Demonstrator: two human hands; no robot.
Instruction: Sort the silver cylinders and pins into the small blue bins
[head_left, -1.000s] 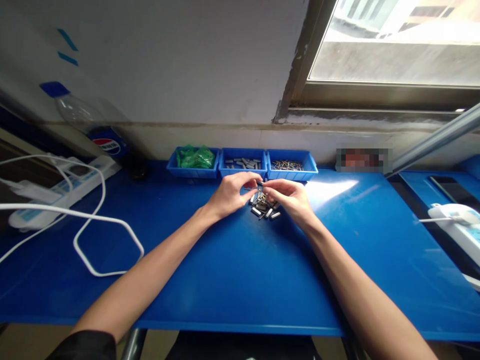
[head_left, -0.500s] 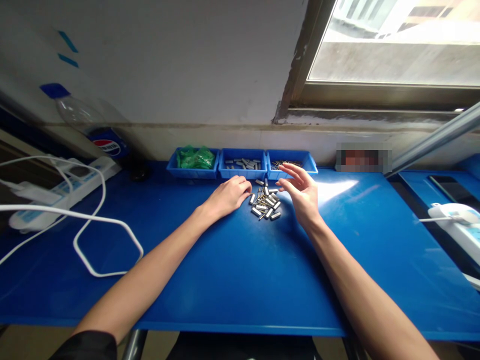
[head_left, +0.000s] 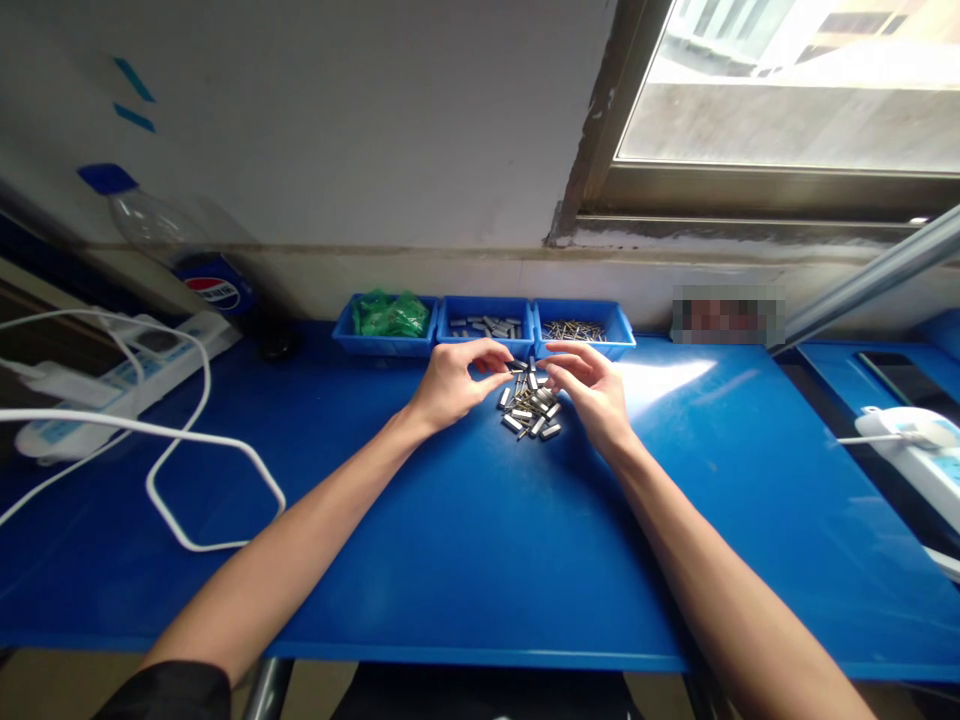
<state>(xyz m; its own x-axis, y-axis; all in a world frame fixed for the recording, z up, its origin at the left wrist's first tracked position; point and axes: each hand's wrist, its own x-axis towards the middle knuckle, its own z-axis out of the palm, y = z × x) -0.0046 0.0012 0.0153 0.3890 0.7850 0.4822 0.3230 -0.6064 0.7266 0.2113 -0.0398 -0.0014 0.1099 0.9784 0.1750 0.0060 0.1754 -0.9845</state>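
A small pile of short silver metal cylinders and thin brass-coloured pins (head_left: 531,402) lies on the blue table between my hands. At the pile's left far edge, my left hand (head_left: 459,380) brings thumb and forefinger together in a pinch. Whatever sits between those tips is too small to name. My right hand (head_left: 596,392) hovers over the right far side of the pile, fingers bent towards the thumb. Its fingertips are close together, and I cannot make out what they hold. One dark cylinder (head_left: 523,365) shows between the two hands.
Behind the pile stand three blue bins: one with green plastic bags (head_left: 390,315), one with grey cylinders (head_left: 491,328), one with thin pins (head_left: 576,330). A cola bottle (head_left: 214,285), power strip (head_left: 127,385) and white cable (head_left: 217,548) are left; another power strip (head_left: 930,440) is right.
My left hand has turned and risen slightly, its thumb and forefinger now showing in a pinch. The right hand has shifted left over the pile, its fingers drawing closer together and uncovering the pin bin.
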